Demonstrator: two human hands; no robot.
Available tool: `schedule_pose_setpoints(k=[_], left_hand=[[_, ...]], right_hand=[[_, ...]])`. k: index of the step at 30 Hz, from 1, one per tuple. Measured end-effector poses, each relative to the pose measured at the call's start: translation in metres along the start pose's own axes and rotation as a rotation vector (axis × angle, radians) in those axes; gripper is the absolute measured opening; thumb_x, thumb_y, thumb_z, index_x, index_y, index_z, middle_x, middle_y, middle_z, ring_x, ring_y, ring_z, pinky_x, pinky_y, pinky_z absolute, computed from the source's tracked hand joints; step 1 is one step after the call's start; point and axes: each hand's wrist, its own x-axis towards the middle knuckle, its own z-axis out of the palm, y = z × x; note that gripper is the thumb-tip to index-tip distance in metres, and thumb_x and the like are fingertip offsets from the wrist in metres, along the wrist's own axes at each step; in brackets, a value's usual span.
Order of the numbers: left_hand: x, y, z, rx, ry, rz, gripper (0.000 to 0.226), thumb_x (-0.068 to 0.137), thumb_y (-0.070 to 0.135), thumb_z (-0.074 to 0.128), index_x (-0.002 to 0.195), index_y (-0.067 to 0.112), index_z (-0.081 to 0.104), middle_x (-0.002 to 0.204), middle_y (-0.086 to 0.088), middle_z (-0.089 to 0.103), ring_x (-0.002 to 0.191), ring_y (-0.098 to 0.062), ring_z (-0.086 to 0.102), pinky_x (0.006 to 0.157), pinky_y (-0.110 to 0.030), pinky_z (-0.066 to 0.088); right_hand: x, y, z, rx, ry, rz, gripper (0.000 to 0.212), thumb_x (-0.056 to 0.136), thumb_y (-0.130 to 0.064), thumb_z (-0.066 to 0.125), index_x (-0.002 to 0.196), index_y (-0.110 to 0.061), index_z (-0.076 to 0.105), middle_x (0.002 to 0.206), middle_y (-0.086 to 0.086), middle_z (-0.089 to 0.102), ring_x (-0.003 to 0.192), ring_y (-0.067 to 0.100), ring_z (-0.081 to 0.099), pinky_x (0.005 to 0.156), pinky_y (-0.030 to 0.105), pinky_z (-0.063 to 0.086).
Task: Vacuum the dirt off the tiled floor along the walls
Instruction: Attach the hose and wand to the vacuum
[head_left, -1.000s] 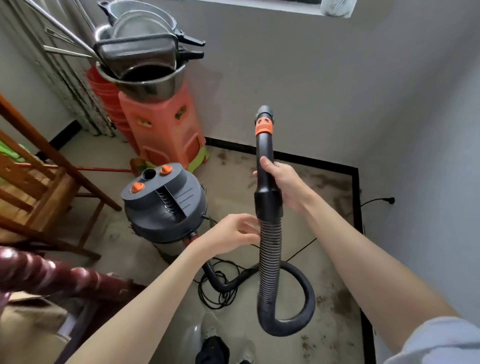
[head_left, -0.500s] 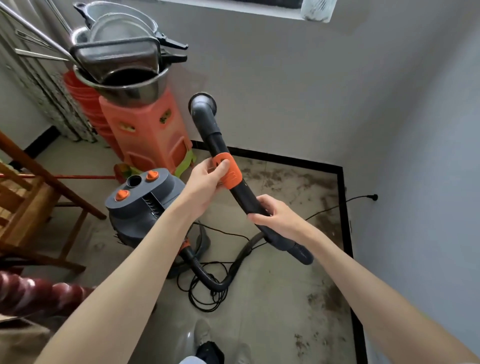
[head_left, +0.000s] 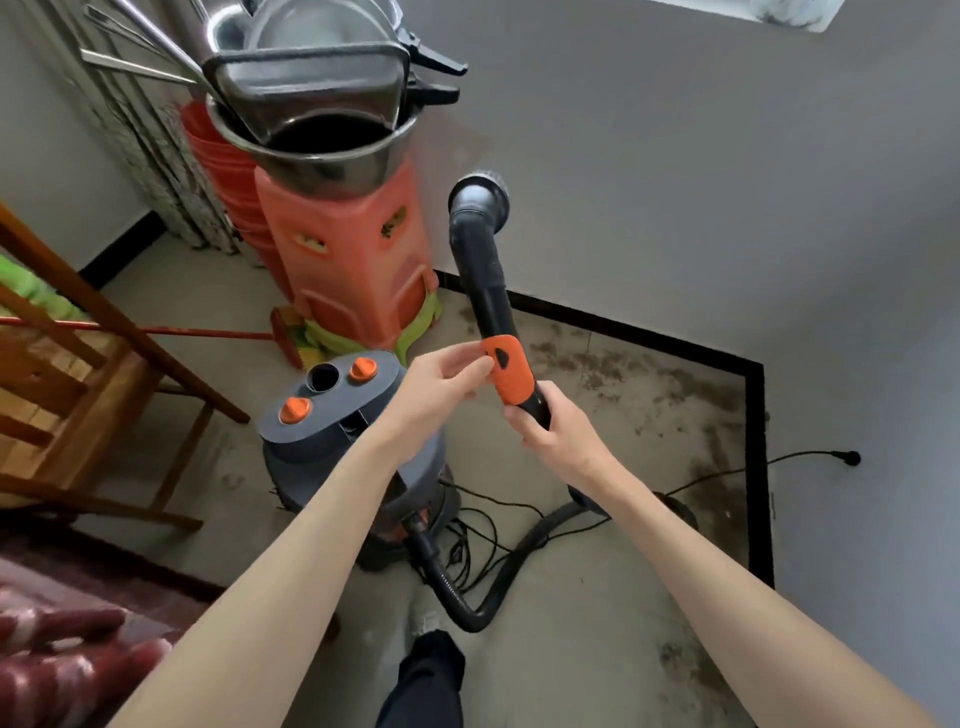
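Observation:
A grey canister vacuum (head_left: 332, 426) with orange knobs stands on the tiled floor in front of me. Its black hose (head_left: 467, 597) loops across the floor and rises to a black wand (head_left: 480, 270) with a round brush nozzle (head_left: 480, 195) pointing up at the wall. My right hand (head_left: 550, 434) grips the wand just below its orange collar (head_left: 509, 371). My left hand (head_left: 441, 384) pinches that orange collar with fingers and thumb. Dark dirt (head_left: 675, 395) lies scattered over the floor along the black skirting in the corner.
A stack of orange plastic stools (head_left: 353, 265) carrying metal pots (head_left: 322, 93) stands against the back wall. A wooden chair (head_left: 78, 374) is at the left, a broom (head_left: 280, 338) lies behind the vacuum. A power cord (head_left: 779, 462) runs to the right wall.
The wand has swung from upright to a tilt toward the back wall. My left hand moved from the hose up to the orange collar, and my right hand shifted up just under it.

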Motion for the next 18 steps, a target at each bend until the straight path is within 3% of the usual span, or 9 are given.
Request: schedule_pose_setpoints(k=[5,9,14,16,18], left_hand=[[0.048,-0.072,-0.083,0.092,0.245,-0.264,0.027,0.095,0.017,0.055,0.12,0.01,0.061,0.106,-0.003,0.068,0.098,-0.016,0.063,0.084,-0.027,0.05],[0.073,-0.132,-0.13,0.251,0.334,-0.429,0.026,0.092,0.012,0.058,0.118,0.008,0.062,0.114,-0.008,0.065,0.108,-0.02,0.059,0.096,-0.036,0.046],[0.107,-0.183,-0.168,0.462,0.433,-0.434,0.028,0.093,0.01,0.057,0.121,0.007,0.062,0.117,-0.009,0.064,0.105,-0.018,0.057,0.085,-0.017,0.036],[0.124,-0.196,-0.175,0.556,0.449,-0.392,0.029,0.093,0.012,0.057,0.121,0.008,0.062,0.119,-0.009,0.062,0.107,-0.021,0.057,0.084,-0.015,0.032],[0.143,-0.207,-0.178,0.607,0.445,-0.337,0.028,0.093,0.011,0.056,0.119,0.006,0.063,0.12,-0.011,0.06,0.11,-0.025,0.055,0.09,-0.02,0.033]], right_hand=[[0.086,0.0,0.045,0.044,-0.003,0.095,0.013,0.095,-0.03,0.06,0.094,-0.021,0.051,0.079,-0.003,0.053,0.075,0.02,0.054,0.073,0.037,0.045],[0.139,0.015,0.079,0.128,-0.005,0.184,0.014,0.091,-0.026,0.066,0.09,-0.02,0.053,0.082,0.0,0.056,0.079,0.021,0.056,0.073,0.034,0.043],[0.194,0.053,0.123,0.119,-0.057,0.259,0.035,0.086,-0.019,0.072,0.097,0.009,0.052,0.083,0.01,0.052,0.076,0.02,0.049,0.07,0.033,0.036],[0.212,0.069,0.14,0.108,-0.055,0.28,0.031,0.086,-0.019,0.071,0.093,0.005,0.053,0.08,0.006,0.053,0.072,0.012,0.048,0.065,0.028,0.035],[0.227,0.082,0.155,0.112,-0.026,0.295,0.022,0.087,-0.022,0.07,0.083,-0.01,0.052,0.074,-0.005,0.051,0.059,-0.004,0.043,0.053,0.014,0.032]])
